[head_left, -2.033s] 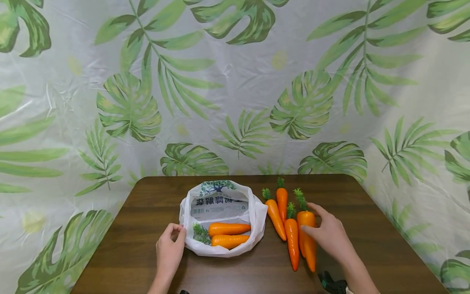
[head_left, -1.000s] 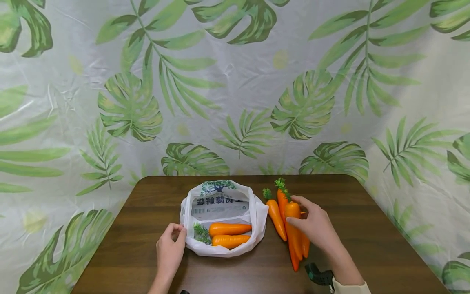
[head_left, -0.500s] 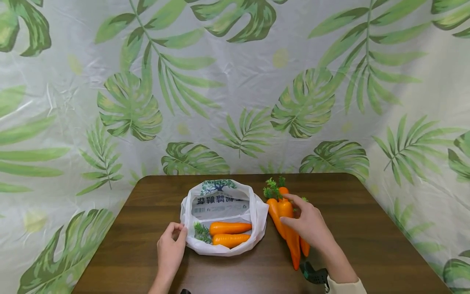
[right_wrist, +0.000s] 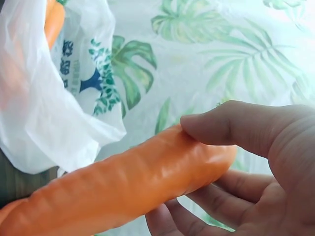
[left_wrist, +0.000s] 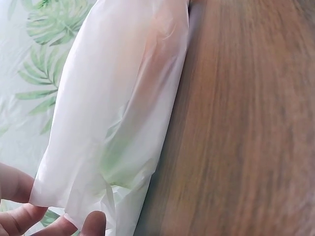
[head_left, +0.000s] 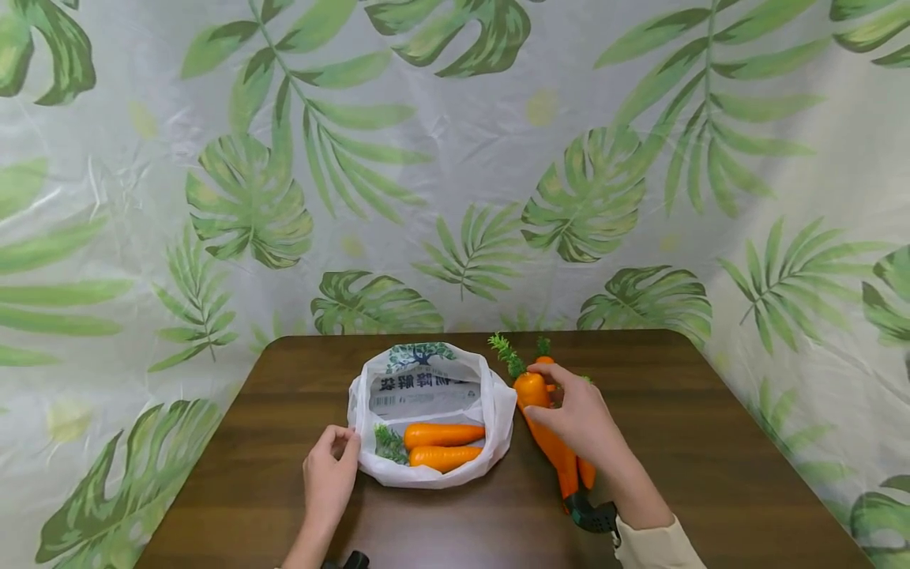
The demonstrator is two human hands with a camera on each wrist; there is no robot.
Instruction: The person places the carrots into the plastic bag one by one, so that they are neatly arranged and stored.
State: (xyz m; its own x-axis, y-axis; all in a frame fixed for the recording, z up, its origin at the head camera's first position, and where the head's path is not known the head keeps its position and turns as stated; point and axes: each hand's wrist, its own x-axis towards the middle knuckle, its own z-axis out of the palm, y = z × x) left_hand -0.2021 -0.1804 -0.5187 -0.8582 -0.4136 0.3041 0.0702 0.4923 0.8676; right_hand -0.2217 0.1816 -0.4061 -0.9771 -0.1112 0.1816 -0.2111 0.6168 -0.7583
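A white plastic bag (head_left: 501, 431) stands with its mouth spread wide, and two orange carrots (head_left: 444, 434) with green tops lie inside. At the bag's left rim my left hand (head_left: 331, 474) pinches the thin plastic; in the left wrist view its fingers (left_wrist: 19, 184) and thumb are at the bag's edge. My right hand (head_left: 586, 419) holds a carrot (head_left: 530, 390) by its thick end, thumb on one side and fingers on the other, just right of the bag. In the right wrist view this carrot (right_wrist: 123, 184) points toward the lower left. Other carrots (head_left: 586, 472) lie beneath, partly hidden.
Everything rests on a dark wooden table (head_left: 270, 419). A leaf-patterned sheet (head_left: 462, 158) hangs behind it. Another carrot top (head_left: 543, 346) shows beyond the right hand. A black wrist device (head_left: 593, 514) sits below the right hand, over the carrots' tips.
My right hand has gripped a carrot from the pile's right side and carried it left, over the others, toward the bag. The left hand has stayed at the bag's rim.
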